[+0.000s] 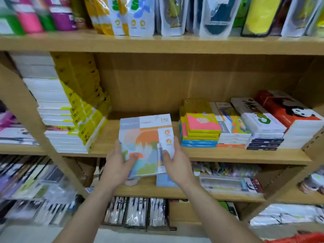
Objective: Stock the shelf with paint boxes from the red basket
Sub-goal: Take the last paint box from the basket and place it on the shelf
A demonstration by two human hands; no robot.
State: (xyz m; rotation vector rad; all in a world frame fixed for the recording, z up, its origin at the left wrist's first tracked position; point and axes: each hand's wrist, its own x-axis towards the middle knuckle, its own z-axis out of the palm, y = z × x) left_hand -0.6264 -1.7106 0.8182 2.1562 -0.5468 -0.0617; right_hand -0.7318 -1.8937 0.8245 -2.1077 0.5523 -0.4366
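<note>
A flat paint box [145, 137] with a pastel orange, blue and green cover and the number 18 lies half over the front edge of the middle wooden shelf [228, 155]. My left hand [119, 163] grips its near left corner, thumb on top. My right hand [177, 165] holds its near right edge. The box sits in the gap between two groups of stacks. A strip of the red basket [298, 238] shows at the bottom right corner.
A tall leaning stack of white and yellow boxes [70, 116] stands left of the gap. Low stacks of coloured boxes [199, 130] and white boxes [263, 127] fill the right. Pouches line the shelf above; packaged goods fill the shelves below.
</note>
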